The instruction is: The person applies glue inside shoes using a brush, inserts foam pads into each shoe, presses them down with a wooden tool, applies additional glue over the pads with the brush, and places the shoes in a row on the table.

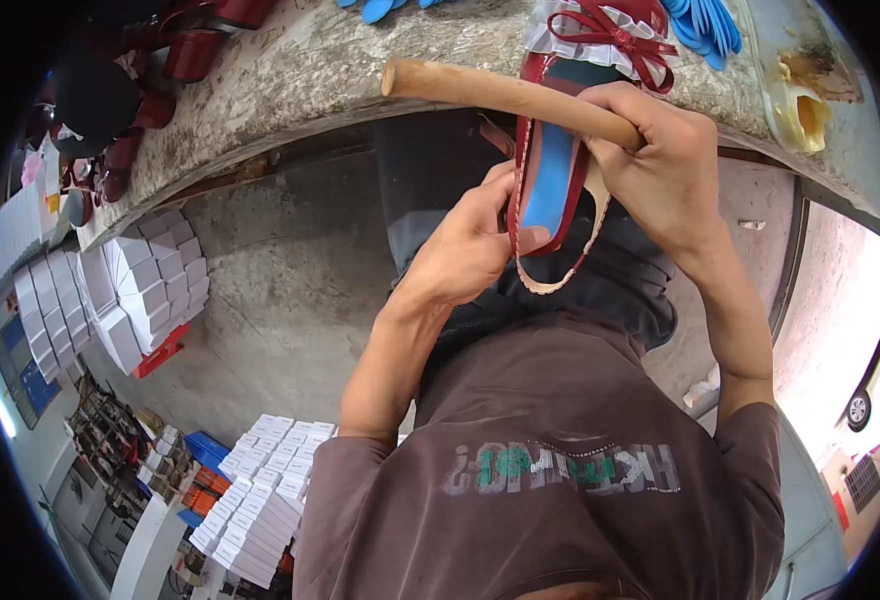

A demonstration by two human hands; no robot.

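Observation:
A dark red shoe [615, 40] with a white ruffle, a red bow and an ankle strap points away from me, its toe over the worktop edge. Inside it lies a blue insole [550, 185]. My left hand [475, 245] is closed around the heel end, thumb pressing on the insole. My right hand [660, 160] grips one end of a smooth wooden stick [490, 92], which crosses above the shoe opening. Part of the strap hangs loose below the heel. Whether the stick touches the shoe I cannot tell.
Blue insoles [705, 35] lie on the rough worktop [300, 70]. At the right stands a container of yellowish glue-like stuff [810, 110]. More dark red shoes [195, 55] sit at the upper left. White boxes [260, 490] are stacked on the left side of the floor.

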